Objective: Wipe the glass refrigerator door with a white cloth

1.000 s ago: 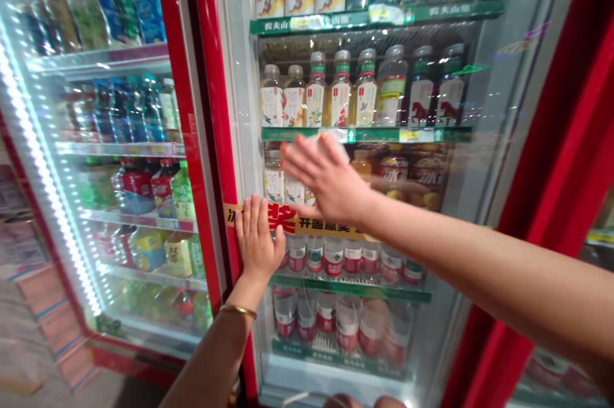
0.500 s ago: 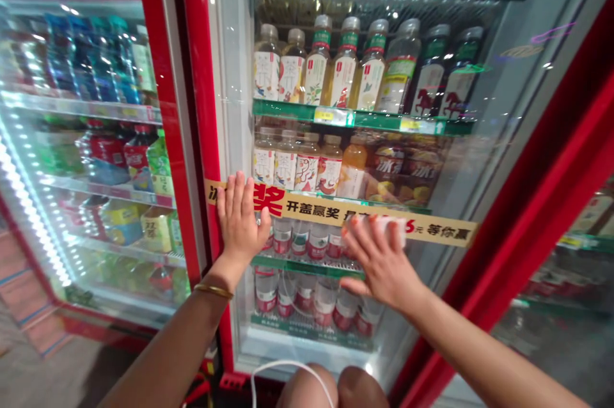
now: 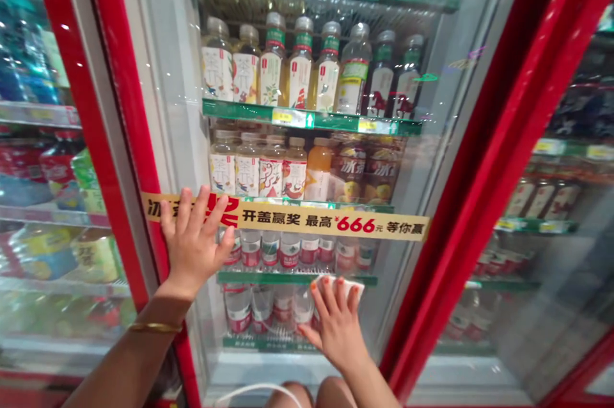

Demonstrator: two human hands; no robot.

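My left hand (image 3: 194, 238) lies flat on the glass door (image 3: 417, 158) of a drinks cooler, fingers spread, over the left end of a yellow banner sticker (image 3: 330, 222). A gold bangle (image 3: 154, 327) circles that wrist. My right hand (image 3: 338, 321) presses a white cloth (image 3: 352, 285) flat against the lower part of the glass, fingers stretched out over it. Behind the glass stand rows of tea and juice bottles (image 3: 288, 72) and small red-labelled water bottles (image 3: 288, 251).
The door has a red frame (image 3: 484, 178) on the right and a red post (image 3: 103, 94) on the left. Another lit cooler (image 3: 43, 190) with soft drinks stands to the left, a further one (image 3: 566, 203) to the right. My knees (image 3: 311, 395) and a white cable (image 3: 240, 390) show below.
My right hand with the white cloth has swept down the glass from the middle shelf to near the bottom. The view has shifted right and down. My left hand stays pressed on the door.
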